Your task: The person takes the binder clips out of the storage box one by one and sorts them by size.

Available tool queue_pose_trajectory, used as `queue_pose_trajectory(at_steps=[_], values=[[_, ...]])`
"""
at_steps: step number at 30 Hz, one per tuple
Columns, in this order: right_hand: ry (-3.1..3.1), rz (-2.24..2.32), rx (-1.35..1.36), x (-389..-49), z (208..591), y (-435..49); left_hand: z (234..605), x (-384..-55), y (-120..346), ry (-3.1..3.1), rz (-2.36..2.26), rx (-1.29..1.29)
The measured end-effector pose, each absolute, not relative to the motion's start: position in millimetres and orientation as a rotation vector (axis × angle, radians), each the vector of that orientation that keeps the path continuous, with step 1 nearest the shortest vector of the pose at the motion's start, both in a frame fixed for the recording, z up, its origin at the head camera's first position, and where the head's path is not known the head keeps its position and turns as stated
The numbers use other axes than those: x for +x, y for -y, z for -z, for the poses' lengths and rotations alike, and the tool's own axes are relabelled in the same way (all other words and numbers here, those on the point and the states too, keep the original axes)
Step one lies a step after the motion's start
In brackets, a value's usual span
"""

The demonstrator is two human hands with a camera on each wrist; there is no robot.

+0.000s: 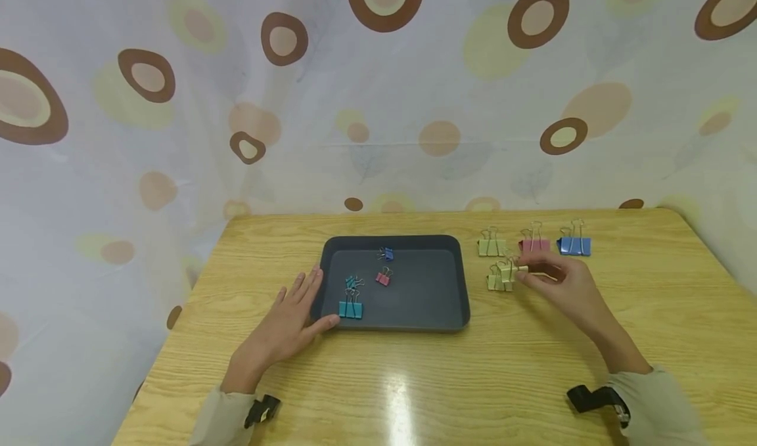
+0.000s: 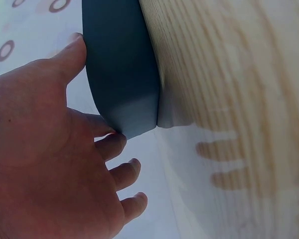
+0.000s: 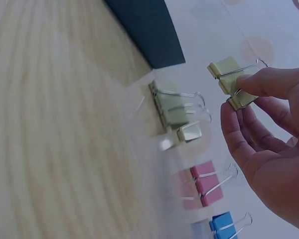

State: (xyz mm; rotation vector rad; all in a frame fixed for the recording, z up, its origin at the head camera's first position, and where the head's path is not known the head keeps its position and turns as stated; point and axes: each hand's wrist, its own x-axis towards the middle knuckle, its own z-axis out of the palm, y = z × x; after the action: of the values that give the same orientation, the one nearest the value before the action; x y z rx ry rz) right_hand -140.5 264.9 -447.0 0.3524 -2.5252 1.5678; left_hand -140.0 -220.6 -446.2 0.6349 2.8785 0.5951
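My right hand (image 1: 568, 285) pinches a pale yellow binder clip (image 3: 230, 69) between thumb and fingers, to the right of the tray. In the head view it overlaps another yellow binder clip (image 1: 495, 282). My left hand (image 1: 284, 321) rests against the left side of the dark grey tray (image 1: 414, 301), fingers extended along the rim and thumb at the near left corner. Inside the tray lie a larger teal binder clip (image 1: 351, 310), a small teal one (image 1: 353, 282), a small pink one (image 1: 384, 276) and a small blue one (image 1: 387, 254).
Behind the right hand, a yellow binder clip (image 1: 491, 247), a pink one (image 1: 535, 246) and a blue one (image 1: 575, 246) stand in a row. A small pale clip (image 3: 190, 132) shows in the right wrist view. A patterned cloth (image 1: 331, 104) hangs behind the wooden table (image 1: 473, 387).
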Motion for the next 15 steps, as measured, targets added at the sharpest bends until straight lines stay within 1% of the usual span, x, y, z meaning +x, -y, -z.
queue_pose_trajectory(at_steps=[15], values=[[2.612, -1.450, 0.207, -139, 468, -304, 445, -139, 220, -2.871, -0.606, 0.633]])
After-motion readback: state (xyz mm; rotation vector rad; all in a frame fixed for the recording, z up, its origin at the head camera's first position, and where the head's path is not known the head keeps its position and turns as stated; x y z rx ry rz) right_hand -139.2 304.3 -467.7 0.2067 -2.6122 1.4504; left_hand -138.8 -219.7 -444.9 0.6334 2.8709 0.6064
